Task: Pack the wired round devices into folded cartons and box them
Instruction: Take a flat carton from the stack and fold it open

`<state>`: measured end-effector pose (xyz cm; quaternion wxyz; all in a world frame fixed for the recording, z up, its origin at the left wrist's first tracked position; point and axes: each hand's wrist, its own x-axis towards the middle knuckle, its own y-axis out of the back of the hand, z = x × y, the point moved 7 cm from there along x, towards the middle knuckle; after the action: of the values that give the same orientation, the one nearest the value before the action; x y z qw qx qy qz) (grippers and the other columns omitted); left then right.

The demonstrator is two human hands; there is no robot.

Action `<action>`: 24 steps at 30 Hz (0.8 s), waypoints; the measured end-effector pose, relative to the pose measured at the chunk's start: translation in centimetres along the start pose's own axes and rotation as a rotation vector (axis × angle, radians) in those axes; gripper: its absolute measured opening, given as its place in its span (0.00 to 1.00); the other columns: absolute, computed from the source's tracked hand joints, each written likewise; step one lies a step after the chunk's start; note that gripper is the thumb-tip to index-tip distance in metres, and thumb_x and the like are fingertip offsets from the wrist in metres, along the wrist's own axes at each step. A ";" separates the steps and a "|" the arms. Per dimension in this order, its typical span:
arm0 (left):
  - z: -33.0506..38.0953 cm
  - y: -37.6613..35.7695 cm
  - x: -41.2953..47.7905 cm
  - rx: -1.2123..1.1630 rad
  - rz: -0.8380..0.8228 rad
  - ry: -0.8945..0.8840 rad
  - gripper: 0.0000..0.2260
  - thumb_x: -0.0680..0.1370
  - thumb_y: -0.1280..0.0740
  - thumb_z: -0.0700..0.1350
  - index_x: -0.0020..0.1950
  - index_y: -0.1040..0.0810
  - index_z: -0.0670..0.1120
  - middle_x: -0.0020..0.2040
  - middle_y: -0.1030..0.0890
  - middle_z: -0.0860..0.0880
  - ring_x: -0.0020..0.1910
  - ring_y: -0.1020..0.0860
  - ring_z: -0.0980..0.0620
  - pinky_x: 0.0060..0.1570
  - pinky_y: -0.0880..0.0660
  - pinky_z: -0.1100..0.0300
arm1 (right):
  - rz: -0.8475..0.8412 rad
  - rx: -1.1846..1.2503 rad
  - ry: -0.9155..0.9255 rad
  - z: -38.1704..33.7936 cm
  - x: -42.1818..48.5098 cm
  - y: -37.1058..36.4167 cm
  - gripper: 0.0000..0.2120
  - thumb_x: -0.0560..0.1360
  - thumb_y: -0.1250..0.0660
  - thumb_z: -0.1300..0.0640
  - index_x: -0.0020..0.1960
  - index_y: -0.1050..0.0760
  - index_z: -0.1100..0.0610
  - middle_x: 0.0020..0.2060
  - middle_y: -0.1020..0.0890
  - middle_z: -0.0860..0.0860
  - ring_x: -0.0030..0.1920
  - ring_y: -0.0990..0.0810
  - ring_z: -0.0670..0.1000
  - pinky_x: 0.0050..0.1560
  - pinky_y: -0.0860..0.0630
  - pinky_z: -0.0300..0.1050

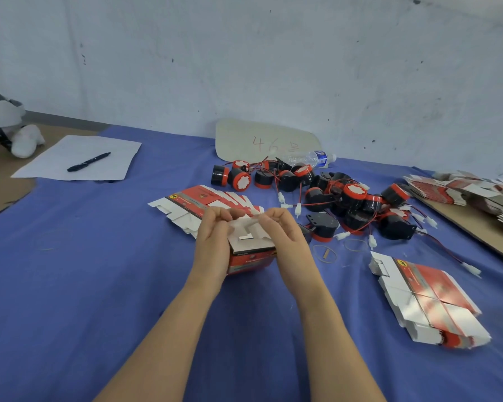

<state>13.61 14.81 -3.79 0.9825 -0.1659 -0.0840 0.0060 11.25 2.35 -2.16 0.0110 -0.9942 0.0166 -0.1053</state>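
Observation:
A red and white carton (251, 256) stands on the blue cloth in the middle, its white end flaps facing up. My left hand (214, 242) grips its left side, fingers curled onto a flap. My right hand (285, 236) holds the right side and pinches the top flap. Several black and red round devices (325, 195) with red wires and white plugs lie in a heap behind and to the right. One device (321, 226) lies just right of my right hand. What is inside the carton is hidden.
Flat cartons lie fanned behind my hands (198, 203), stacked at the front right (427, 300) and piled at the far right (476, 195). A paper sheet with a black pen (88, 162), a water bottle (308, 158), a cardboard sign (262, 142) and rubber bands (324, 253) are also here.

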 end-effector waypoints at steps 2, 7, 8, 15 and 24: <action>0.3 0.1 -0.2 -0.049 0.004 0.016 0.16 0.75 0.45 0.37 0.34 0.27 0.53 0.45 0.17 0.54 0.46 0.20 0.50 0.41 0.21 0.53 | -0.037 -0.050 -0.020 0.0 -0.1 0.1 0.10 0.77 0.34 0.51 0.47 0.29 0.57 0.40 0.24 0.48 0.39 0.26 0.44 0.38 0.30 0.34; -0.2 -0.1 -0.4 -0.107 0.021 0.090 0.18 0.77 0.45 0.46 0.30 0.24 0.53 0.43 0.17 0.52 0.48 0.20 0.48 0.50 0.23 0.47 | -0.055 -0.222 -0.091 0.3 -0.2 0.1 0.11 0.76 0.33 0.57 0.57 0.29 0.49 0.50 0.20 0.46 0.44 0.21 0.41 0.42 0.25 0.34; 0.0 -0.2 -0.4 -0.078 0.035 0.069 0.17 0.77 0.45 0.47 0.30 0.24 0.53 0.43 0.17 0.53 0.46 0.20 0.50 0.48 0.23 0.48 | -0.063 -0.216 -0.090 0.2 -0.2 0.3 0.16 0.76 0.33 0.59 0.61 0.30 0.47 0.53 0.20 0.47 0.49 0.20 0.44 0.45 0.24 0.36; 1.9 -1.0 -1.3 0.049 0.047 -0.246 0.15 0.76 0.47 0.49 0.44 0.27 0.40 0.43 0.22 0.45 0.41 0.23 0.57 0.40 0.26 0.69 | -0.062 -0.492 -0.046 -1.2 -0.2 0.8 0.16 0.74 0.31 0.58 0.59 0.28 0.46 0.49 0.24 0.38 0.48 0.23 0.42 0.36 0.28 0.25; 2.1 -1.0 -1.6 0.095 0.070 -0.345 0.10 0.77 0.49 0.48 0.45 0.29 0.48 0.42 0.23 0.55 0.43 0.25 0.60 0.46 0.28 0.69 | -0.021 -0.397 -0.024 -1.2 -0.4 0.8 0.07 0.75 0.31 0.53 0.53 0.24 0.49 0.46 0.20 0.42 0.45 0.21 0.41 0.42 0.24 0.35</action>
<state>11.68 14.54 -1.75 0.9594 -0.1187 -0.2451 0.0728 10.56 1.56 -1.11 -0.1862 -0.9782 0.0264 -0.0882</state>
